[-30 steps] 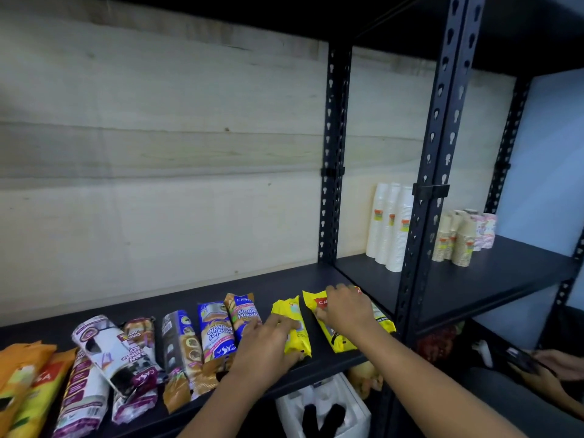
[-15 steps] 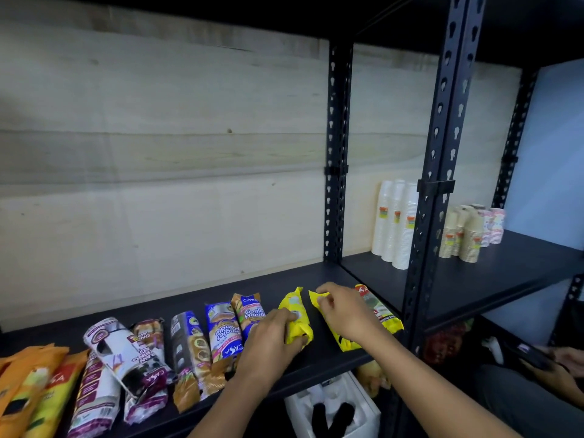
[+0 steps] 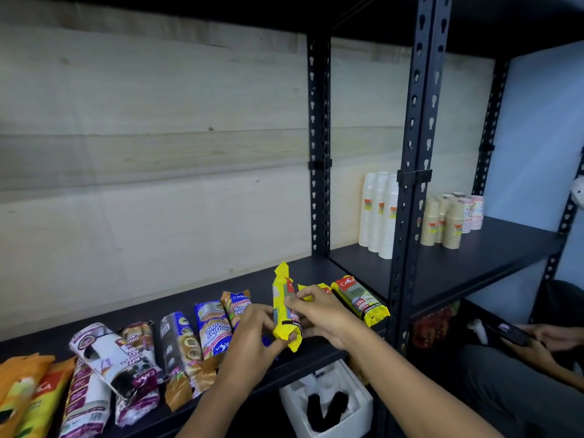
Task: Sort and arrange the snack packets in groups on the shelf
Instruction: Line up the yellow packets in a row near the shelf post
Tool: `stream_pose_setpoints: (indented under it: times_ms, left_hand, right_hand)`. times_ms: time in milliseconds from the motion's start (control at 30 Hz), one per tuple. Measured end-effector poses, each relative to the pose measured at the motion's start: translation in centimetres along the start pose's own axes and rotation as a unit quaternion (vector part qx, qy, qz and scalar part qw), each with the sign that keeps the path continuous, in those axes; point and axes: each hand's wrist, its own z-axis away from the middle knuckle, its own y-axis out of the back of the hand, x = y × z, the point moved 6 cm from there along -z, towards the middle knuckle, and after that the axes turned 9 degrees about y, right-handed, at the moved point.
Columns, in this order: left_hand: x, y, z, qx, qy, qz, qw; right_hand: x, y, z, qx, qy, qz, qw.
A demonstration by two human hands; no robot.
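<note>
Yellow snack packet [image 3: 283,306], lifted and tilted upright at lower centre of the frame, is pinched between both hands: the left hand [image 3: 252,335] has its fingers clamped on the lower end, the right hand [image 3: 319,312] grips the middle. Two more yellow packets [image 3: 360,300] lie just right of it on the dark shelf [image 3: 196,290], forming a group. Blue and brown packets [image 3: 211,325] sit side by side left of the hands. At lower left, purple-white packets [image 3: 107,358] overlap untidily beside orange packets [image 3: 28,387], so sorting looks roughly half finished. Stacked paper cups [image 3: 379,213] stand on the right-hand shelf.
</note>
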Motion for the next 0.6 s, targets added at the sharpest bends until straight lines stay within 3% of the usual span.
stream_pose_setpoints:
  times_ms: [133, 233, 333, 467, 600]
  left_hand:
    - [0.4, 0.1, 0.1, -0.076, -0.016, -0.083, 0.994]
    - [0.0, 0.1, 0.3, -0.115, -0.018, -0.162, 0.980]
    - [-0.1, 0.6, 0.6, -0.064, -0.024, -0.181, 0.981]
    - [0.3, 1.0, 1.2, -0.010, -0.014, -0.174, 0.985]
    - [1.2, 0.3, 1.3, -0.015, -0.034, -0.166, 0.985]
  right_hand:
    - [-1.5, 0.9, 0.6, 0.064, 0.097, 0.198, 0.973]
    - [-3.2, 1.3, 1.1, 0.064, 0.148, 0.376, 0.913]
    - [-3.6, 0.7, 0.7, 0.057, 0.166, 0.520, 0.836]
    - [-2.1, -0.3, -0.3, 0.036, 0.153, 0.607, 0.779]
    - [-1.5, -0.4, -0.7, 0.042, 0.143, 0.629, 0.763]
